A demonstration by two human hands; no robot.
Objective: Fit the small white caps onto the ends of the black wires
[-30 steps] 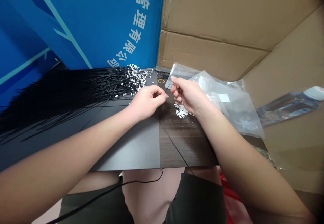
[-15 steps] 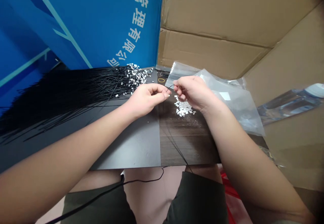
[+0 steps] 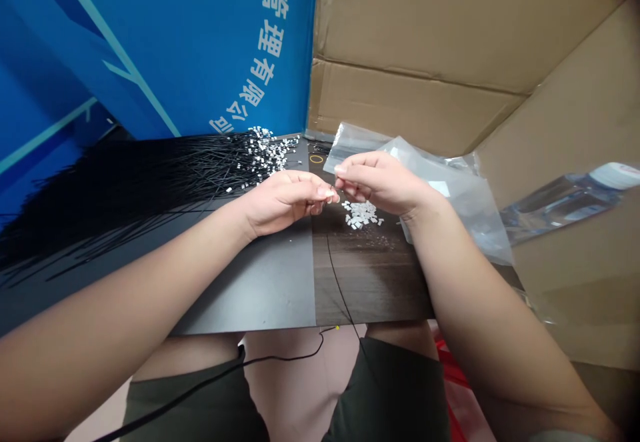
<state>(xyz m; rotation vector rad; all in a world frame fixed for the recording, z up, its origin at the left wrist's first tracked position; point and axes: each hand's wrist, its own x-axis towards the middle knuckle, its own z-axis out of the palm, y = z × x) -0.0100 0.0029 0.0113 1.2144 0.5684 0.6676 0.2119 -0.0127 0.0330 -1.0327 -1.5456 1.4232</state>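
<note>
Glossy clear plastic bag (image 3: 450,195) just right of the fingers (image 3: 327,193), matt black plastic cable ties (image 3: 140,195) left of them.

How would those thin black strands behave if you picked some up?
The thin black strands are probably fairly stiff yet springy, since they fan out in long, nearly straight lines across the board. Each one likely weighs little, being so thin. They may also slip apart easily, because they lie loose rather than bound together.

Grey and wood-grain board (image 3: 265,289) with black cable ties (image 3: 125,192) and white chips (image 3: 360,214)
</note>
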